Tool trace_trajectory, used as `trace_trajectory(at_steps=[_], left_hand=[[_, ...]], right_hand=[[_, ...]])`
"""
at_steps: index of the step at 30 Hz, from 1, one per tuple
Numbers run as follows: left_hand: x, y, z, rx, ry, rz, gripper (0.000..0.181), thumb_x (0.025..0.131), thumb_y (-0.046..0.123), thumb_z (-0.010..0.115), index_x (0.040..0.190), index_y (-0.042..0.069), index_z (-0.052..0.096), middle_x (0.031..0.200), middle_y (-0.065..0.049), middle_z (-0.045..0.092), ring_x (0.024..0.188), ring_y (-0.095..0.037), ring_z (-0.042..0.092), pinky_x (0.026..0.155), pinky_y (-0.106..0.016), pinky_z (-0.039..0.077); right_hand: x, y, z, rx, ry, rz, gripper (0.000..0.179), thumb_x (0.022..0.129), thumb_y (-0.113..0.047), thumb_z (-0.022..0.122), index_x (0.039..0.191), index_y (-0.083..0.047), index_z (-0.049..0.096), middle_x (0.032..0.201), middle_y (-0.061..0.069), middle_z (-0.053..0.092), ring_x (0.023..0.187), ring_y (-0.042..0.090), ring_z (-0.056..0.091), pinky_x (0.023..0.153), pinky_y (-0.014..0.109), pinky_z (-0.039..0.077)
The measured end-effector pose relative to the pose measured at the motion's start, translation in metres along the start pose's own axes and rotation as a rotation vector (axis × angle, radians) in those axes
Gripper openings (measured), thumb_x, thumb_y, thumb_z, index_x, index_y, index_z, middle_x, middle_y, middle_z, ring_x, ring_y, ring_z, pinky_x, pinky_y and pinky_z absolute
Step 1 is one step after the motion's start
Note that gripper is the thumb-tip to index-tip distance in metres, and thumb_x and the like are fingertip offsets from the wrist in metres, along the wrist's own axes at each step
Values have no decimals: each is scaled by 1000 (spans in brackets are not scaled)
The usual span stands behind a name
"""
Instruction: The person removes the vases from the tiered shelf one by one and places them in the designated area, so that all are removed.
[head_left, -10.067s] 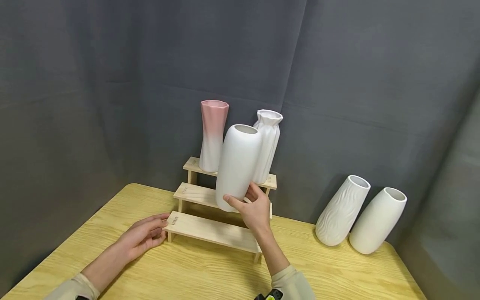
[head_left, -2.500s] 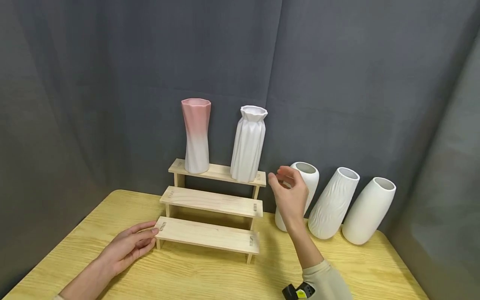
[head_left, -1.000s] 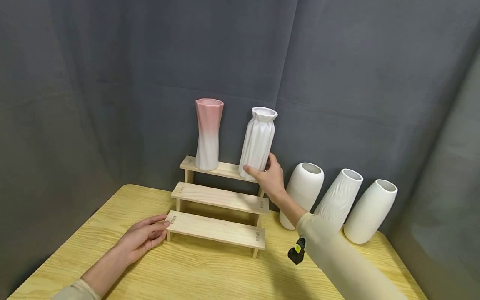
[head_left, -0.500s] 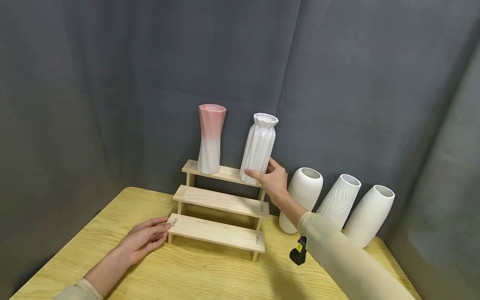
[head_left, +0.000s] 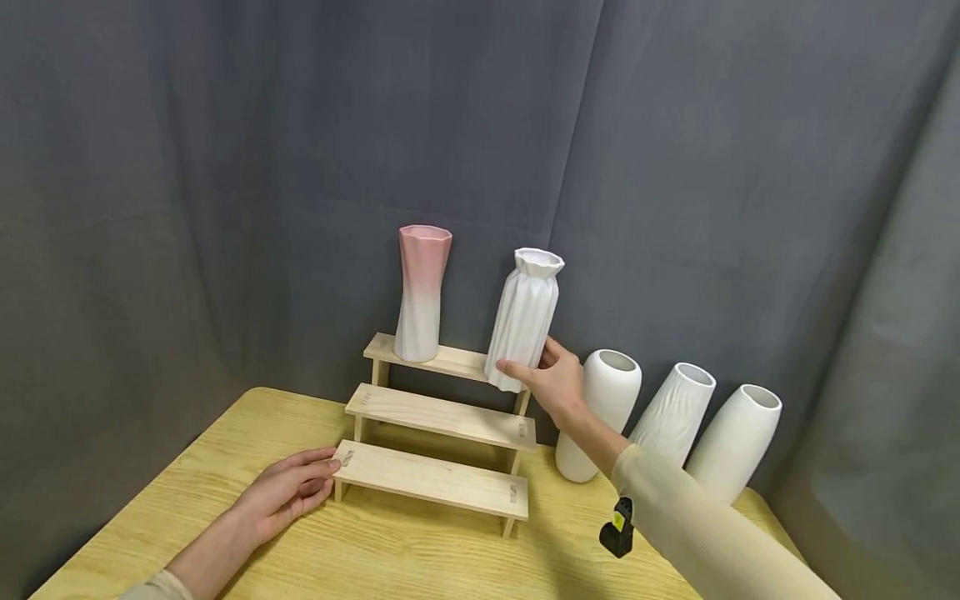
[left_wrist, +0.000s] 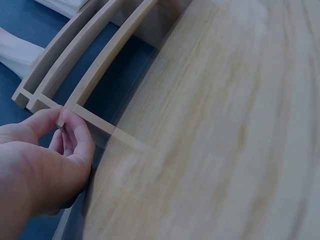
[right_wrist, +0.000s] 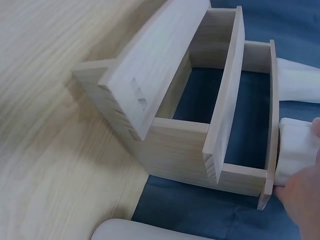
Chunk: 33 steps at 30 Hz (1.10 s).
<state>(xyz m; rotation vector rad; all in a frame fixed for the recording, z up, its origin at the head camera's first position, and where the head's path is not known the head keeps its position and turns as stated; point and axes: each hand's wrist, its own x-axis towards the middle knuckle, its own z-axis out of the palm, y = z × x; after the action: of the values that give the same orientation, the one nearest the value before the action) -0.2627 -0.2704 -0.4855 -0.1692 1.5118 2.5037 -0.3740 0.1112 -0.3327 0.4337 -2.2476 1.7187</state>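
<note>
My right hand (head_left: 558, 383) grips the lower part of a white pleated vase (head_left: 525, 317) at the right end of the stand's top step. The vase's base overlaps that step's front edge; whether it still touches the wood, I cannot tell. In the right wrist view, part of this vase (right_wrist: 295, 150) shows beside the fingers. My left hand (head_left: 288, 492) holds the left end of the lowest step of a three-tier wooden stand (head_left: 431, 475). Thumb and fingers pinch that corner in the left wrist view. A pink-and-white vase (head_left: 423, 292) stands on the top step's left side.
To the right, a smooth white vase (head_left: 611, 387), a wavy-textured white vase (head_left: 678, 408) and another smooth white vase (head_left: 738, 442) stand in a row on the wooden table (head_left: 300, 558). The right forearm partly covers them. A grey curtain (head_left: 300, 167) hangs behind.
The smooth vase earlier in my right hand now stands on the table at right. My right hand has since taken hold of the pleated vase and shifted it slightly. My left hand stays put.
</note>
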Motion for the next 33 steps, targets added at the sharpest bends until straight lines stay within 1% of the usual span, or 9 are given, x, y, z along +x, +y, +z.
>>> trace_trajectory(at_steps=[3,6,10,13,19,20,26,30,33], left_hand=[[1,0,0,3,-5,-7,61,99,7,69,151,-1,40,107,-8,63,87,-12,63,84,-27,55],[1,0,-1,-3,11,-12,52,98,7,70,146,2,49,106,-8,63,86,-13,63,83,-28,56],[0,0,-2,-19,22,-18,43,97,6,70,138,5,57,104,-8,63,85,-13,64,82,-28,56],[0,0,-3,-24,1,-17,44,98,5,69,140,4,55,105,-9,63,87,-13,63,84,-28,56],[0,0,-3,-29,7,-22,46,98,6,70,141,4,54,107,-9,62,89,-14,63,85,-29,55],[0,0,-3,-33,14,-24,48,97,5,70,142,4,54,106,-9,62,88,-14,63,84,-28,56],[0,3,-4,-46,-27,-14,59,99,4,67,151,0,40,105,-8,64,87,-12,64,85,-27,55],[0,3,-2,-54,-33,-17,52,100,3,66,147,1,45,104,-7,65,86,-12,64,85,-27,56],[-1,2,-1,-56,-36,-23,52,99,3,67,147,1,46,104,-8,64,86,-12,64,85,-27,56]], right_hand=[[-7,-3,-6,17,-24,-5,69,75,-24,94,136,-13,63,118,6,71,106,22,68,86,36,57],[-16,-6,-10,25,-46,-4,67,75,-24,94,134,-13,64,117,7,71,106,23,69,85,36,58],[-29,-11,-16,24,-64,-9,66,74,-24,95,131,-12,65,116,7,72,105,24,69,85,35,58],[-37,-14,-22,0,-67,-24,65,73,-25,96,129,-12,66,114,6,73,103,23,70,85,35,57],[-54,-21,-35,-54,-75,-41,64,71,-28,97,126,-15,68,112,2,74,101,21,71,85,36,58],[-57,-22,-37,-55,-81,-39,64,71,-29,97,126,-15,68,113,2,74,101,21,71,85,36,58],[-75,-25,-51,-15,-81,-24,64,71,-23,97,127,-12,67,117,5,72,106,23,69,89,37,57],[-90,-20,-66,-27,-58,-6,64,72,-21,96,127,-10,66,117,7,72,107,24,69,89,36,57],[-100,-14,-77,-50,-37,10,64,73,-21,96,128,-9,66,116,8,72,106,24,69,89,35,56]])
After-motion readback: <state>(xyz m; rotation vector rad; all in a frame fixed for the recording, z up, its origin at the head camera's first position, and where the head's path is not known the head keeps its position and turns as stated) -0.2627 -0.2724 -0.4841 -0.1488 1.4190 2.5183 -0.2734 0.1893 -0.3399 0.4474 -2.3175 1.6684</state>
